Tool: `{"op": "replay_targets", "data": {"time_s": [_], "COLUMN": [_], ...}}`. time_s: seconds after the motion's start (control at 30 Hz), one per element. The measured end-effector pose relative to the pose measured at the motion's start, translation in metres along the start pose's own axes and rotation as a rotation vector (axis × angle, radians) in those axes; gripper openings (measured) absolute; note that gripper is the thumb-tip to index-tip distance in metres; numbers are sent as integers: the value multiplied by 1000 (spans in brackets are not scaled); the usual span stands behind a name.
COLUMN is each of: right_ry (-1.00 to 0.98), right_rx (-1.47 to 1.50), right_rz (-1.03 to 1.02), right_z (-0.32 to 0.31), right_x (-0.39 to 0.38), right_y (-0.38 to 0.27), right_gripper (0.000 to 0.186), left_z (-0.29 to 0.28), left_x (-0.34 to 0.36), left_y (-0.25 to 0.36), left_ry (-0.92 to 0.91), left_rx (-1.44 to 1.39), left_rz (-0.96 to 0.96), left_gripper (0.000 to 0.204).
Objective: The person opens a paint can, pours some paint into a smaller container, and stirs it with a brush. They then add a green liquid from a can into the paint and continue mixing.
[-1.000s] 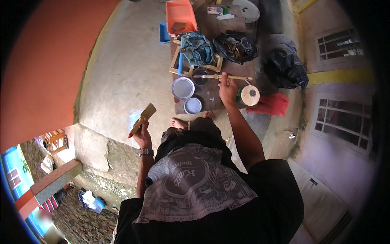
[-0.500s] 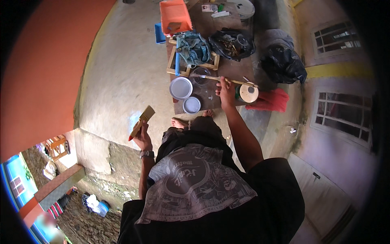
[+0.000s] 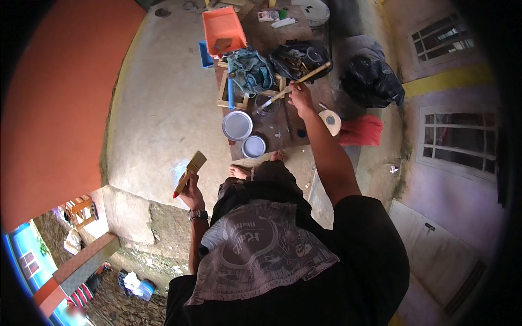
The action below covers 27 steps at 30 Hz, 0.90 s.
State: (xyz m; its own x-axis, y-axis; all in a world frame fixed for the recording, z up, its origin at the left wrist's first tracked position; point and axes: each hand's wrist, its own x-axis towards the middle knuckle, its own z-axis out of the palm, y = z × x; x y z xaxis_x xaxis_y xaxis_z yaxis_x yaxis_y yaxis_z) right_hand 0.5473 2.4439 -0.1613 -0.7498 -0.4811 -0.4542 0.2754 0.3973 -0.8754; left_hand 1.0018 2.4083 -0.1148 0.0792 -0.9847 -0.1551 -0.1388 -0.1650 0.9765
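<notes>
My left hand (image 3: 191, 193) is closed round the handle of a wide flat paintbrush (image 3: 194, 164), bristles upward, red handle end pointing down. Out over the low table, my right hand (image 3: 300, 98) grips a long, slim paintbrush (image 3: 312, 73). That brush slants, its pale bristle end toward a clear round container (image 3: 270, 110); whether the bristles touch it I cannot tell. To the container's left stands a wide round tin (image 3: 237, 126) with a grey surface. Nearer to me is a smaller tin (image 3: 254, 147), greyish white inside. A cream-topped can (image 3: 330, 123) stands right of my right forearm.
Wooden frames (image 3: 223, 92), a bluish cloth (image 3: 251, 70), an open black bag (image 3: 293, 57) and an orange basket (image 3: 224, 28) crowd the brown table (image 3: 283, 142). A black bundle (image 3: 371, 81) and a red cloth (image 3: 361, 130) lie right, near the wall (image 3: 451, 130).
My right hand has moved a little farther away and tilted the slim brush, its handle end now raised and its bristles lower. My left hand keeps the flat brush almost unchanged.
</notes>
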Motion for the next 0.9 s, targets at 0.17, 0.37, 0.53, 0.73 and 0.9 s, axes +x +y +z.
{"op": "replay_targets", "data": {"time_s": [0.17, 0.37, 0.53, 0.73, 0.9], "right_ry": [-21, -40, -66, 65, 67], "right_rx": [-244, -437, -677, -438, -213], "right_rz": [-318, -498, -487, -628, -638], "right_z": [23, 65, 112, 107, 30], "right_x": [40, 82, 105, 82, -76], "right_y": [-5, -18, -25, -27, -10], "right_gripper": [28, 30, 28, 32, 27], "left_z": [-5, -17, -34, -23, -17], "left_x": [-7, -14, -31, -34, -40], "left_y": [-2, -7, -9, -2, -9], "left_ry": [53, 122, 193, 215, 143], "left_rx": [6, 80, 30, 19, 22], "left_rz": [-8, -38, -30, -81, -60], "left_gripper": [35, 37, 36, 34, 42]}}
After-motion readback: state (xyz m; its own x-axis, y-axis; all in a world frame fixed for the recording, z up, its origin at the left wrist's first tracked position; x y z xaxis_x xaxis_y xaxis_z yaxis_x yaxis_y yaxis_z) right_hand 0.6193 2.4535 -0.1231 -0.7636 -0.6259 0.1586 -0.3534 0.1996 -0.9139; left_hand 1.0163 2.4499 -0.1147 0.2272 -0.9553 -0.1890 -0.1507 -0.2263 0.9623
